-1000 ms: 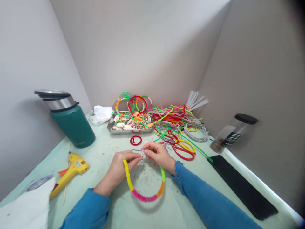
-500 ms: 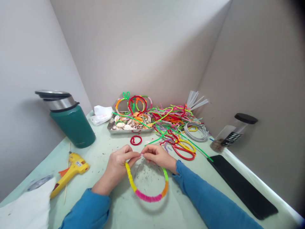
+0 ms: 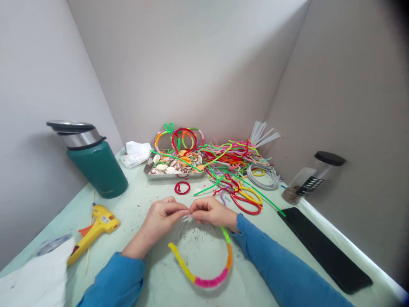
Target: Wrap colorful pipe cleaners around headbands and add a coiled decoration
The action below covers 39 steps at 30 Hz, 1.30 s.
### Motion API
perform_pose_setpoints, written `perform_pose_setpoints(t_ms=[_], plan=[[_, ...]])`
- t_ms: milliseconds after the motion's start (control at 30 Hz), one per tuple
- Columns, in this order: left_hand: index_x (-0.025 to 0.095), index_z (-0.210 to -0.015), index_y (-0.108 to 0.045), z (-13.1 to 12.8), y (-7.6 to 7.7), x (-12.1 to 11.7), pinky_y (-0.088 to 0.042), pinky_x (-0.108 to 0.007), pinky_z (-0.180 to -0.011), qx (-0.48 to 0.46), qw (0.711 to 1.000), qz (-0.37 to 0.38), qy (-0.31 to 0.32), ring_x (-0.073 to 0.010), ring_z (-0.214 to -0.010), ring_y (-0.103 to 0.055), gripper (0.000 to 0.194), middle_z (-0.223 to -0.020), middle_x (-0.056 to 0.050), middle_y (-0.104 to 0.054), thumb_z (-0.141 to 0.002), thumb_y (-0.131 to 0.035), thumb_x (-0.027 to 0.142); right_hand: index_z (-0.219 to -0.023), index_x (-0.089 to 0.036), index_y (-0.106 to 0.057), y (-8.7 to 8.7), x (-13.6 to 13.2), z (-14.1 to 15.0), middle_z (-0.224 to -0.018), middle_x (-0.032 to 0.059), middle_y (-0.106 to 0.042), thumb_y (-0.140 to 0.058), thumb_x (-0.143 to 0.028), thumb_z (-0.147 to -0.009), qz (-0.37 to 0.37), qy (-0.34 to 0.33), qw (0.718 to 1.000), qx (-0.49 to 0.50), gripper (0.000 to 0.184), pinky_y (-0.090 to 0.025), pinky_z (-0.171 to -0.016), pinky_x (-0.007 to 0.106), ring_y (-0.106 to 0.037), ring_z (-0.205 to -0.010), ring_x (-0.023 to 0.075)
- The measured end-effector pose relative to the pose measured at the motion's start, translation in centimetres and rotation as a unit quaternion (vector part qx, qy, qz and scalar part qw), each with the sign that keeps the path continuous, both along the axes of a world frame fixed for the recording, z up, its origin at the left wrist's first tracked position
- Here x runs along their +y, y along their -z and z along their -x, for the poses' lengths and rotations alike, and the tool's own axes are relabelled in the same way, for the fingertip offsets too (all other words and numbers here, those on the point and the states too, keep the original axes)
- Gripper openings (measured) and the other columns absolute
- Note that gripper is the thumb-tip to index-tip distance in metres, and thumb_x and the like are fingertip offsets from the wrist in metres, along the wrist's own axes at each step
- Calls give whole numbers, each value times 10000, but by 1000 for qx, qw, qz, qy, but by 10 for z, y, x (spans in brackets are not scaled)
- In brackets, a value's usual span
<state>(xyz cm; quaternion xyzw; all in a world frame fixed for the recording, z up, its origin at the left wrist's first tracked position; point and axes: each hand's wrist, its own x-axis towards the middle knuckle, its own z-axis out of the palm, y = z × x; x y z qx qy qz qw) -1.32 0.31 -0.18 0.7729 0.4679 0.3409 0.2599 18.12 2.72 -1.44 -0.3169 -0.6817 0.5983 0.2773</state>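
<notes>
A curved strip of fuzzy pipe cleaner (image 3: 211,282) in yellow, magenta, orange and green hangs in an open curve below my hands. Its yellow end is loose, beneath my left hand, while the green part runs up behind my right hand. My left hand (image 3: 164,217) pinches at a small pale pink-white bit (image 3: 189,216), its thumb and forefinger meeting the other fingertips there. From the right, my right hand (image 3: 212,212) is closed on the same pale bit, which appears to belong to the strip; the join is hidden by the fingers.
A metal tray of seashells (image 3: 174,175) with pipe-cleaner rings stands at the back, beside a heap of pipe cleaners (image 3: 230,155). Red-handled scissors (image 3: 246,205) lie right. At left are a yellow glue gun (image 3: 97,230) and green bottle (image 3: 99,168); a black slab (image 3: 326,251) lies right.
The yellow end has come away from my left hand and dropped, so the loop has opened. The strip's lower curve has swung right and down. Both hands stay together at the pale bit.
</notes>
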Motion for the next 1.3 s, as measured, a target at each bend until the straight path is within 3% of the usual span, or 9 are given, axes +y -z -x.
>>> perform_pose_setpoints(t_ms=[367,467,567,700,800,900,1033,1167,1300], plan=[[169,-736,-717,0,4,6,-428,-264,-631,-101,990,93,-38,-163,-677,-566,210,-698,-42,-623,-729,-619,354,-863,-133,-571,-1,0,-2,-545,-46,-560,-630,-327,-728,82,-29,994,70,244,-267,-379,159,-387,-380,34],[209,-917,-701,0,6,5,-444,-309,-734,-55,997,-12,-57,-191,-821,-564,232,-873,-59,-609,-767,-582,339,-872,-148,-549,0,1,-1,-562,-53,-555,-630,-340,-735,82,1,991,105,249,-259,-376,155,-396,-383,31],[249,-1108,-602,-1,3,2,-393,-378,-900,-14,980,-154,-123,-225,-1035,-489,371,-1089,-67,-531,-742,-620,301,-884,-161,-525,3,3,1,-581,-55,-551,-622,-350,-748,68,49,986,146,252,-275,-380,154,-415,-393,34],[198,-1076,-576,-4,-5,-5,-358,-396,-957,-22,926,-264,-268,-245,-1097,-450,375,-1137,-92,-483,-722,-644,303,-902,-168,-506,8,6,3,-614,-43,-565,-593,-341,-777,64,88,979,171,231,-243,-358,148,-432,-389,34],[185,-981,-596,-4,-9,-8,-364,-373,-952,-41,915,-281,-286,-230,-1056,-483,242,-1070,-86,-516,-755,-604,271,-900,-174,-498,11,8,4,-618,-46,-568,-585,-319,-784,69,117,970,202,205,-275,-368,148,-450,-394,37],[178,-896,-621,-4,-7,-7,-409,-336,-876,-73,939,-222,-250,-206,-956,-534,150,-969,-72,-566,-800,-539,259,-904,-181,-480,13,9,5,-630,-47,-578,-592,-320,-774,87,132,961,226,221,-305,-372,150,-484,-406,48],[170,-884,-668,-8,0,-2,-454,-279,-749,-149,983,-30,-99,-179,-848,-585,196,-919,-60,-630,-801,-539,293,-903,-185,-449,13,6,9,-654,-36,-599,-601,-364,-765,110,105,964,219,273,-354,-392,161,-529,-432,65],[164,-968,-689,-17,5,-1,-460,-272,-749,-227,972,51,-39,-178,-868,-583,274,-957,-75,-618,-769,-580,319,-893,-186,-413,12,3,16,-698,-15,-613,-578,-448,-771,95,45,975,197,333,-377,-401,181,-572,-457,91],[153,-938,-699,-21,6,-2,-461,-244,-654,-279,953,96,-65,-128,-698,-573,296,-886,-55,-613,-715,-644,338,-862,-186,-398,11,-4,25,-678,-17,-608,-541,-477,-790,77,33,982,168,333,-375,-411,181,-580,-472,98]])
